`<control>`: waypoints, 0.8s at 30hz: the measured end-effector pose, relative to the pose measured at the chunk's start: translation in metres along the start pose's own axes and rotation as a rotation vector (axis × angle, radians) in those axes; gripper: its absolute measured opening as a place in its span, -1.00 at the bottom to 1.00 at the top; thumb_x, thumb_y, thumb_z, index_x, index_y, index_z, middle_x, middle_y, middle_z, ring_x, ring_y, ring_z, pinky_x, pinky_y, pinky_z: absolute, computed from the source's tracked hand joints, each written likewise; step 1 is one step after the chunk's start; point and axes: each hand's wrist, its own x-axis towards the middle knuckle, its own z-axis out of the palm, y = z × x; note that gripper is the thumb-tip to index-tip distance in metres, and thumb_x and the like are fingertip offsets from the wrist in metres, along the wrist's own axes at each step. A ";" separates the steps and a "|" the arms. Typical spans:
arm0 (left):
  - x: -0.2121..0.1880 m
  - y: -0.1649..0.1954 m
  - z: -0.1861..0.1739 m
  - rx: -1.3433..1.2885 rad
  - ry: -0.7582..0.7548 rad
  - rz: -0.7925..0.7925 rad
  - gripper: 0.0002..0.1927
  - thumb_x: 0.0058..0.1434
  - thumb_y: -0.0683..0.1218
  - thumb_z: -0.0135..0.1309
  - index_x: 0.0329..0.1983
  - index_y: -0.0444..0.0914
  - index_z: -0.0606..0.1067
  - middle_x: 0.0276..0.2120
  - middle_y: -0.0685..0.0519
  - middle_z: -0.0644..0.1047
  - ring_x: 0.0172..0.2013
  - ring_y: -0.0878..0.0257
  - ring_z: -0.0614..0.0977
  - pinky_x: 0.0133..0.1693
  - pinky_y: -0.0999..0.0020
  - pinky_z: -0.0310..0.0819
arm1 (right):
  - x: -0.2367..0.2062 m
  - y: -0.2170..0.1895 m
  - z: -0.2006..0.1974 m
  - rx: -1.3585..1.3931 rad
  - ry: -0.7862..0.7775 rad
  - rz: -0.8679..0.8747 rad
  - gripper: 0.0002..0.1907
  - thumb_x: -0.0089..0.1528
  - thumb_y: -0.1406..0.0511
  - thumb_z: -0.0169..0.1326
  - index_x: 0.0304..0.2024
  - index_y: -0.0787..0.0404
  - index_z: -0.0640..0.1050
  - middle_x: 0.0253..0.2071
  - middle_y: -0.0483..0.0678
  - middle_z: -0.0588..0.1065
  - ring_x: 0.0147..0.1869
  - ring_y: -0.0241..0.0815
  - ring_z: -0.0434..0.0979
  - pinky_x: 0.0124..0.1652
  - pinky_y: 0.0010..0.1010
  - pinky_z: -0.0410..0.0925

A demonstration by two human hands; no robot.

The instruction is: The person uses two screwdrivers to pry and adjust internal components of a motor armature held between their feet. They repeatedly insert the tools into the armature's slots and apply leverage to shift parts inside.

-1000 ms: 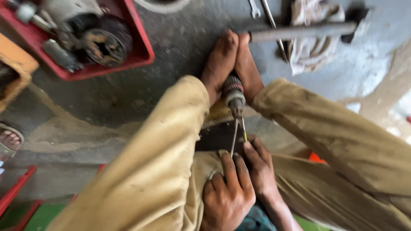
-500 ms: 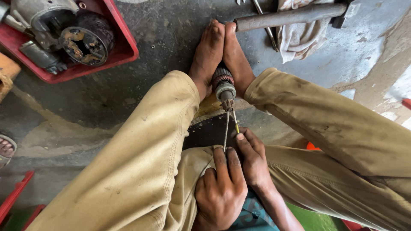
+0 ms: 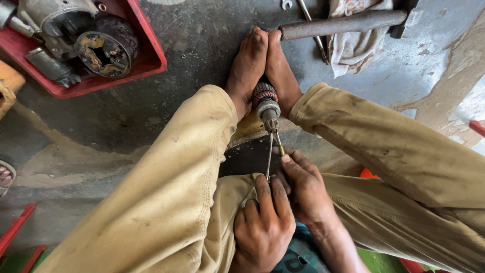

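Far left: a red tray (image 3: 151,63) lay on the stained concrete floor (image 3: 192,35), holding grimy motor housings (image 3: 106,48) and other metal parts.
Left hand: the left hand (image 3: 262,227) was curled nearly closed, its fingertips pinched on a thin metal rod (image 3: 269,156) that ran up toward the armature.
Centre: a motor armature (image 3: 265,103), with its ribbed copper end uppermost, stood clamped between the soles of the person's two bare feet (image 3: 262,63).
Right hand: the right hand (image 3: 305,189) was also curled, thumb and forefinger gripping a second slim tool (image 3: 279,144) with a yellowish shaft, just beside the rod.
Legs: tan trousers (image 3: 166,202) covered both bent knees on either side of the hands.
Upper right: a heavy iron bar (image 3: 343,24) lay across a dirty rag (image 3: 353,48), touching it.
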 end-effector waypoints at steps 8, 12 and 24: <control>0.004 0.003 -0.003 -0.010 0.018 -0.020 -0.79 0.32 -0.12 0.00 -0.09 -0.27 0.59 -0.15 -0.08 0.63 -0.58 0.27 0.47 -0.55 0.39 0.35 | -0.003 -0.041 0.021 -0.221 0.188 0.234 -0.71 0.36 0.26 -0.14 0.01 0.30 0.48 -0.70 -0.18 0.24 -0.82 -0.34 0.05 -0.79 -0.46 -0.04; 0.005 0.001 -0.006 -0.006 -0.039 0.016 -0.75 0.34 -0.13 0.01 0.05 -0.23 0.54 -0.17 -0.12 0.64 -0.63 0.30 0.42 -0.59 0.43 0.33 | -0.002 -0.048 0.030 -0.284 0.250 0.244 -0.74 0.36 0.27 -0.10 -0.06 0.29 0.53 -0.72 -0.23 0.17 -0.79 -0.42 -0.01 -0.79 -0.51 -0.09; 0.005 -0.002 -0.003 0.005 0.039 0.064 -0.81 0.34 -0.20 -0.03 -0.40 -0.15 0.30 -0.19 -0.21 0.65 -0.64 0.28 0.37 -0.61 0.36 0.23 | 0.007 -0.053 0.023 -0.335 0.275 0.253 -0.80 0.37 0.30 -0.04 -0.32 0.30 0.44 -0.73 -0.21 0.12 -0.79 -0.39 -0.07 -0.78 -0.46 -0.14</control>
